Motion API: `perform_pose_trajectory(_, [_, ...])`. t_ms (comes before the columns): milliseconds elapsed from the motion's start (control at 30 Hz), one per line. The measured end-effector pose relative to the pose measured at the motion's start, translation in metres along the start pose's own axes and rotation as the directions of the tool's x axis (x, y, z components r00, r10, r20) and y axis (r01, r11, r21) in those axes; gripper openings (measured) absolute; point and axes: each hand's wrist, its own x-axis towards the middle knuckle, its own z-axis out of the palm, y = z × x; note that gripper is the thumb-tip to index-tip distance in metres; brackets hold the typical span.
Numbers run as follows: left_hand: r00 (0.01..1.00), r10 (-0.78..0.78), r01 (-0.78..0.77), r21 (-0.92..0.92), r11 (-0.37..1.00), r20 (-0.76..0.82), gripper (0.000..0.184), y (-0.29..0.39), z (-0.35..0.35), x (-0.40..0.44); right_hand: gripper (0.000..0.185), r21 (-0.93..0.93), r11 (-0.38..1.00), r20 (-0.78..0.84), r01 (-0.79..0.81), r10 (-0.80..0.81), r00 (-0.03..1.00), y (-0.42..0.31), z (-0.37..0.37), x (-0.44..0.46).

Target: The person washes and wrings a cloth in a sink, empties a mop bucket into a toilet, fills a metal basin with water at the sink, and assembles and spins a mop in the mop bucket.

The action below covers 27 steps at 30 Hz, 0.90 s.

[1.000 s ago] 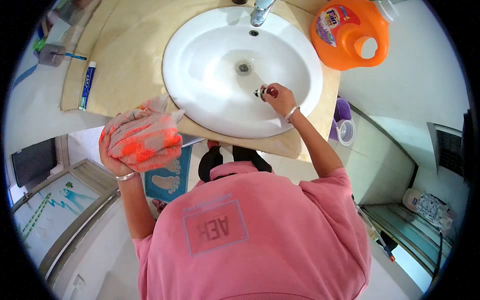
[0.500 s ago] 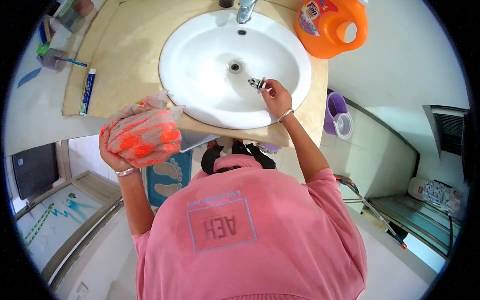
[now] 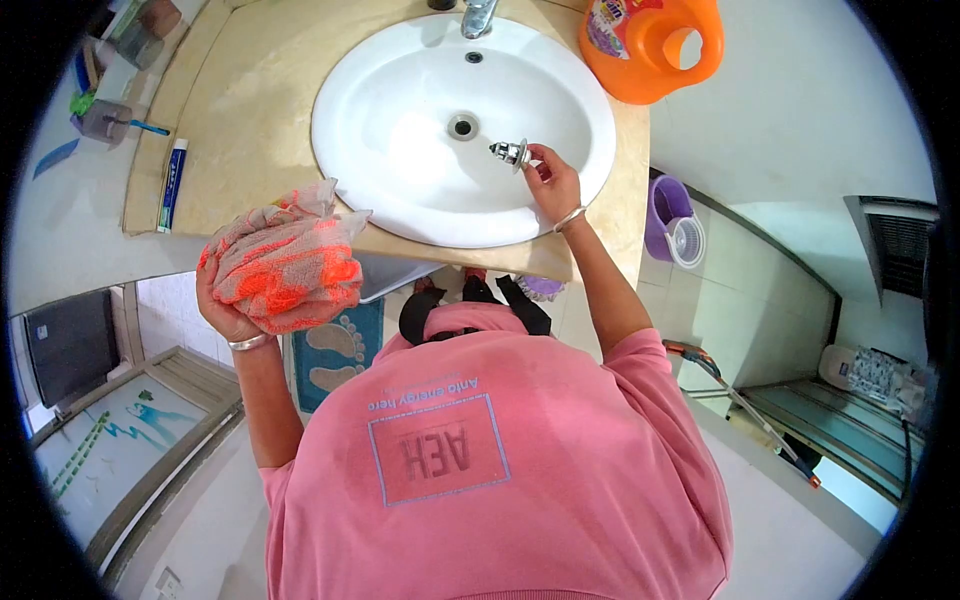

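Note:
Bunched up in my left hand (image 3: 226,312) is an orange and beige towel (image 3: 285,265), held just off the counter's front edge. My right hand (image 3: 553,186) pinches a chrome sink drain stopper (image 3: 511,153) by its rim, its narrow end pointing left. Both are above the white washbasin (image 3: 400,212), to the right of the round drain hole (image 3: 463,126). The towel covers most of my left fingers.
A chrome faucet (image 3: 478,18) stands behind the basin. At the back right of the counter (image 3: 240,110) is an orange detergent jug (image 3: 650,45); a toothpaste tube (image 3: 173,185) lies left. A purple mop bucket (image 3: 672,215) sits on the floor at right.
The drain stopper has turned slightly in my right hand and points more level to the left. The whole view has shifted a little; my left hand still holds the towel.

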Motion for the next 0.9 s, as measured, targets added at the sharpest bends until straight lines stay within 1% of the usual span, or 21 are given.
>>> perform_pose_trajectory(100, [0.999,-0.022,0.022,0.002,1.0,0.03,0.032,-0.002,0.002,0.005,0.027,-0.004,1.0,-0.023,0.01,-0.01,1.0,0.002,0.006,0.003])
perform_pose_trajectory(200, [0.998,-0.039,0.039,0.0,0.999,0.053,0.035,-0.003,0.001,0.008,0.028,-0.104,0.995,-0.017,-0.008,0.006,1.0,-0.004,0.005,0.006])
perform_pose_trajectory(300, [0.998,-0.043,0.044,-0.006,0.999,0.048,0.036,-0.003,0.001,0.005,0.029,-0.131,0.991,-0.017,0.03,-0.033,0.999,-0.002,0.007,0.007])
perform_pose_trajectory(467, [1.0,-0.026,0.026,0.002,1.0,0.007,0.036,0.001,-0.003,0.001,0.026,-0.25,0.968,0.056,0.017,-0.003,0.998,-0.012,0.004,0.004])
perform_pose_trajectory(567, [0.996,0.046,-0.042,0.058,0.997,-0.07,0.035,0.0,-0.009,0.004,0.025,-0.304,0.952,0.076,-0.012,0.037,0.996,-0.016,0.004,0.003])
perform_pose_trajectory(667, [0.999,0.011,-0.012,-0.011,1.0,-0.038,0.026,0.0,-0.007,0.004,0.025,-0.335,0.941,0.12,-0.04,0.085,0.989,-0.017,0.006,0.008])
perform_pose_trajectory(767, [1.0,-0.012,0.012,-0.041,0.999,-0.004,0.033,-0.002,-0.009,0.003,0.023,-0.332,0.943,0.172,-0.034,0.096,0.98,-0.001,0.012,0.02])
perform_pose_trajectory(867, [0.999,-0.012,0.011,-0.011,1.0,-0.044,0.036,-0.005,-0.011,0.002,0.021,-0.35,0.937,0.216,-0.006,0.087,0.973,0.005,0.021,0.049])
perform_pose_trajectory(900, [1.0,-0.018,0.017,-0.017,1.0,-0.014,0.037,-0.005,-0.009,-0.001,0.02,-0.362,0.932,0.229,0.006,0.083,0.97,0.006,0.026,0.06])
